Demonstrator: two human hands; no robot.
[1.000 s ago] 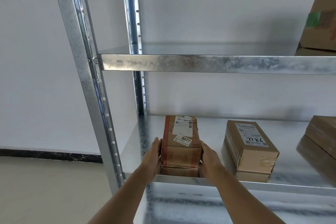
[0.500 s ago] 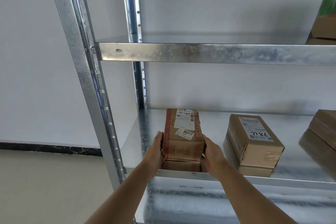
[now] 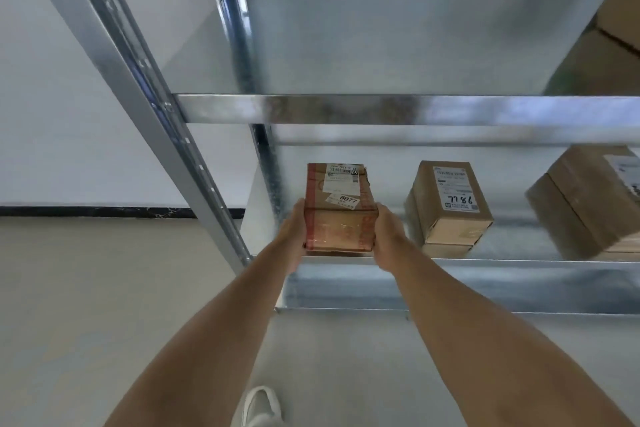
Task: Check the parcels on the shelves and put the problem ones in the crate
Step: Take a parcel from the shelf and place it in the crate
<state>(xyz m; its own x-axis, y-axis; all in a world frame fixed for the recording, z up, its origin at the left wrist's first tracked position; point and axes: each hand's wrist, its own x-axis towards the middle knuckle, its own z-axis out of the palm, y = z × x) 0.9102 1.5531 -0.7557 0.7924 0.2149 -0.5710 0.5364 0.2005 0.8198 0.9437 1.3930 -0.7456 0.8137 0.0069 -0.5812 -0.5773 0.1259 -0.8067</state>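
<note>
Parcels sit on a galvanised metal shelf [image 3: 519,265] in the head view, and both bare hands are on the leftmost one. That red-taped parcel [image 3: 339,210] is a small brown cardboard box banded with red printed tape; a white shipping label lies on its top, and a smaller sticker reading 8077 sits nearer the front. The box lies at the near left end of the shelf, its front face at or just over the shelf's front lip; whether it rests on the metal or is lifted off cannot be told.

Left hand [image 3: 294,229] grasps the parcel's left side, palm flat against the cardboard with the thumb along the upper edge. Right hand [image 3: 389,236] grasps the right side in the same way, so the box is clamped between the 2 palms. Both forearms reach up from the bottom of the view.

Just to the right, apart from the held box, stands a plain brown parcel [image 3: 448,204] with a white label bearing handwritten digits, seen upside down. Farther right, a larger brown carton [image 3: 585,204] is cut by the frame edge. On the upper shelf [image 3: 381,107], at the far right, another cardboard box [image 3: 609,38] shows, blurred. A slotted steel upright [image 3: 162,121] runs diagonally on the left. Below, a white shoe [image 3: 259,407] stands on the pale floor [image 3: 86,288].
</note>
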